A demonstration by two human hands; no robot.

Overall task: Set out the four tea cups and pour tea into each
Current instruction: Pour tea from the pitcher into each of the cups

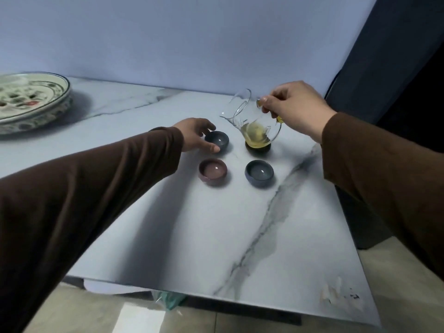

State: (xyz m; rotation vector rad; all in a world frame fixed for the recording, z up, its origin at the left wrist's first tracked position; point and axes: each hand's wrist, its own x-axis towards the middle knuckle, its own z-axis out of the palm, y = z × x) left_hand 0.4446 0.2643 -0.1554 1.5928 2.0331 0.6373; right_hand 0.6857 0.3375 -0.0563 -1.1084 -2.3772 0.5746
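Observation:
Four small tea cups stand in a square on the marble table [168, 236]. My left hand [195, 134] curls around the far-left dark grey cup [217, 140], thumb and fingers touching its side. A purple cup [212, 171] and a blue cup [259, 173] stand nearer to me. The far-right dark cup [258, 148] is mostly hidden behind the glass pitcher [252, 121]. My right hand [295, 108] grips the pitcher's handle and holds it tilted left above that cup, spout toward the grey cup. Yellow tea sits in the pitcher's bottom.
A large patterned ceramic plate [31, 102] rests at the far left of the table. A dark curtain [396, 56] hangs at the right. The table's near edge and right edge drop off to a tiled floor [396, 296].

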